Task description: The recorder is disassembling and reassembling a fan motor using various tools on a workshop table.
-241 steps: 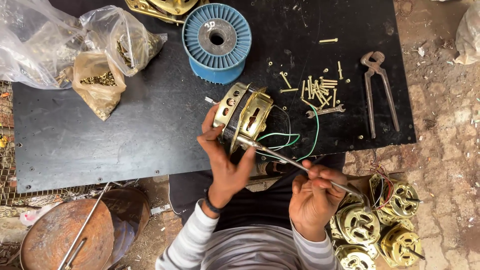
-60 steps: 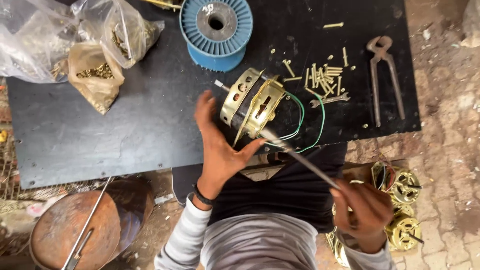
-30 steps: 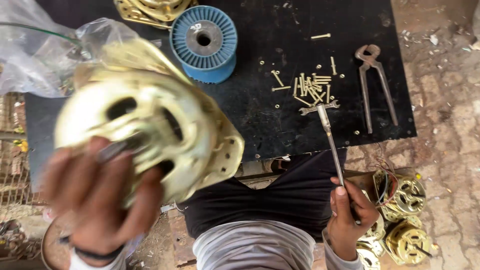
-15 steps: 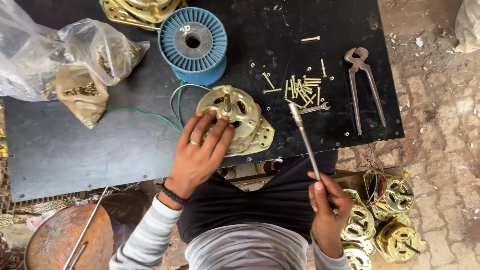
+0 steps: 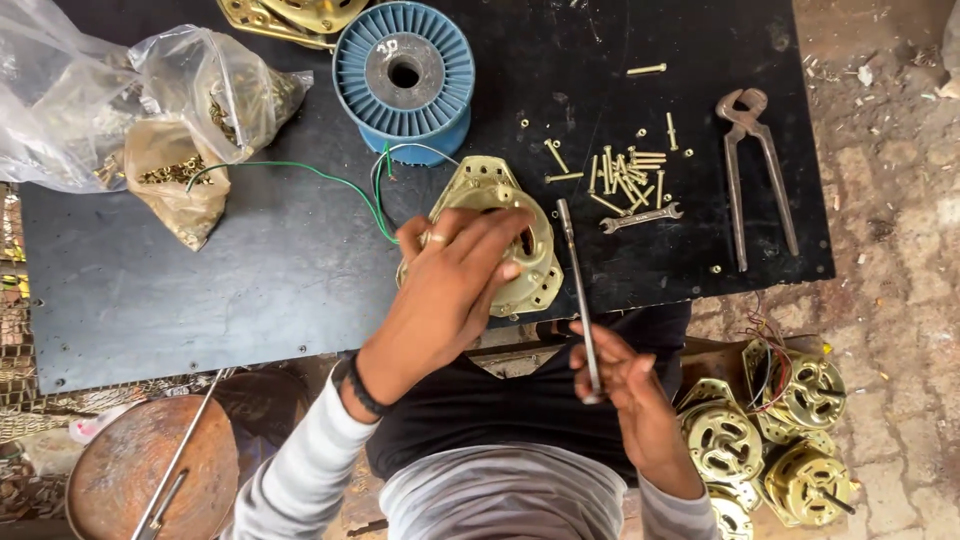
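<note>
My left hand (image 5: 455, 285) rests on a gold-coloured motor housing (image 5: 500, 235) lying flat on the black board (image 5: 200, 290); the fingers are spread over its top. A green and a white wire (image 5: 330, 180) run from the housing across the board. My right hand (image 5: 630, 395), near my lap, grips the lower end of a long thin metal rod tool (image 5: 578, 290) whose tip points up beside the housing. A heap of brass bolts and nuts (image 5: 625, 170) and a small spanner (image 5: 640, 217) lie just right of the housing.
A blue spool (image 5: 405, 75) stands at the back, with another gold housing (image 5: 290, 15) behind it. Plastic bags of screws (image 5: 180, 130) sit at the left. Pincers (image 5: 755, 170) lie at the right. Several finished motors (image 5: 770, 430) are piled on the ground. A rusty round drum (image 5: 140, 480) is at lower left.
The motor housing was lifted close to the camera, turned over and set back flat on the board under my left hand. My right hand drew the rod back, then brought it upright beside the housing.
</note>
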